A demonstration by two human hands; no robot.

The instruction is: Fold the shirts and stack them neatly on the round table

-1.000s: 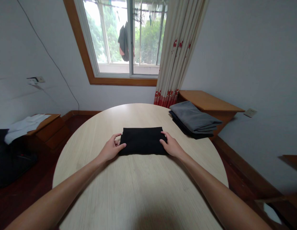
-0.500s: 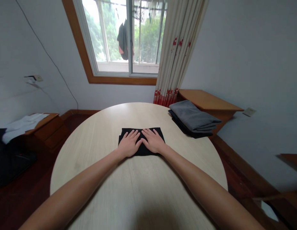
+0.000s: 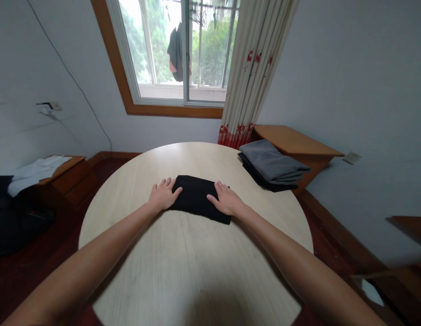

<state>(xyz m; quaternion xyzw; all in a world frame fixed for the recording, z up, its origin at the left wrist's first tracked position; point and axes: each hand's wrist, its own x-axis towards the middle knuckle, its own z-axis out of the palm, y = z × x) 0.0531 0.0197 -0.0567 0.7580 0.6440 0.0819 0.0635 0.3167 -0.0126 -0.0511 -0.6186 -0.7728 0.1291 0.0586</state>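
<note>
A folded black piece of clothing [image 3: 195,195] lies flat on the pale round table [image 3: 156,253], tilted a little so its right end sits nearer to me. At its left edge rests my left hand [image 3: 164,194], fingers spread beside the fabric and the thumb reaching over it. My right hand [image 3: 227,199] lies open on the right end, its thumb apart from the fingers and pointing inward. The fabric between my two hands shows no large creases.
A stack of folded grey and black clothes [image 3: 273,165] sits at the table's far right edge. Behind it stands a wooden desk [image 3: 295,140] beside a patterned curtain [image 3: 254,77]. On the left, white cloth or paper [image 3: 39,172] covers part of a low wooden cabinet [image 3: 69,181].
My hands have moved apart from the middle of the black clothing to its two ends. The clothing has turned slightly, its left end now farther away.
</note>
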